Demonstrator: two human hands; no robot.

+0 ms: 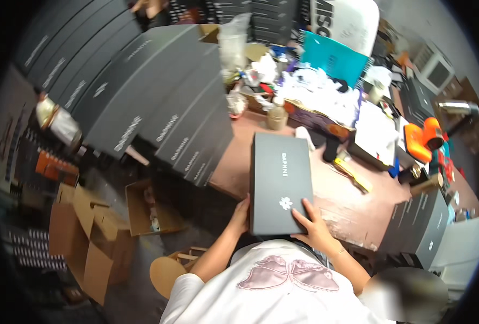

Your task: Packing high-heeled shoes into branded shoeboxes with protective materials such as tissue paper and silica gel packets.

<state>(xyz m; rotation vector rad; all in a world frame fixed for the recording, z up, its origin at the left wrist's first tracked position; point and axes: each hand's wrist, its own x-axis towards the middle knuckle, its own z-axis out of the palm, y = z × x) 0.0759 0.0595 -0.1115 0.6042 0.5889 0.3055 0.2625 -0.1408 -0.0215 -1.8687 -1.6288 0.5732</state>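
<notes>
A dark grey lidded shoebox [272,183], with white lettering and a small flower mark on its lid, is held between my hands in front of my body, over the near edge of the table. My left hand [241,215] grips the box's lower left side; most of its fingers are hidden. On the lower right, my right hand [314,222] lies over the edge with fingertips on the lid near the flower mark. The lid sits closed, so whatever is inside cannot be seen.
Stacks of grey shoeboxes [158,102] rise at the left. The pinkish tabletop [352,210] carries a yellow-handled cutter [352,174], a pump bottle [276,114], white paper [320,92] and an orange tape dispenser [417,141]. Open cardboard cartons [96,237] and a round stool [167,274] stand lower left.
</notes>
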